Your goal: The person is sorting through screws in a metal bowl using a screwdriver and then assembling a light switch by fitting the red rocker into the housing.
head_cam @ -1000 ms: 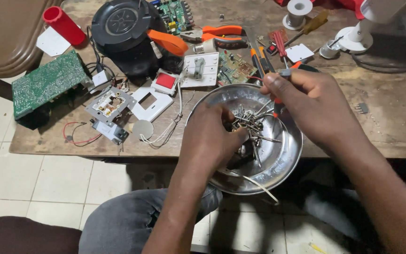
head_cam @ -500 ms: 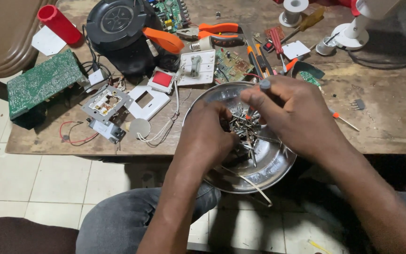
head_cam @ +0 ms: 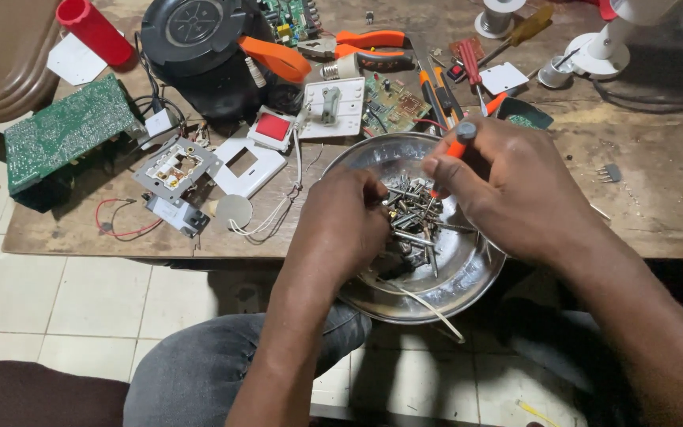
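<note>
A round steel bowl [head_cam: 468,273] sits at the table's near edge and holds a heap of screws and small metal parts [head_cam: 413,221]. My left hand [head_cam: 340,225] reaches into the bowl, its fingertips closed among the screws; whether it grips one is hidden. My right hand [head_cam: 515,190] hovers over the bowl's far side and grips a small orange-handled screwdriver [head_cam: 458,146], its tip pointing down into the heap. A thin white wire [head_cam: 428,304] trails out of the bowl towards me.
On the wooden table [head_cam: 658,213] lie a green circuit board [head_cam: 65,130], a black round device [head_cam: 195,35], orange pliers [head_cam: 365,43], a white switch plate [head_cam: 248,162], a red cylinder [head_cam: 92,28], more screwdrivers [head_cam: 468,63] and solder spools. My knee [head_cam: 223,372] is under the table edge.
My right hand has shifted slightly and tilted the screwdriver more upright over the screws. My left hand stays in the bowl, fingers still working in the heap.
</note>
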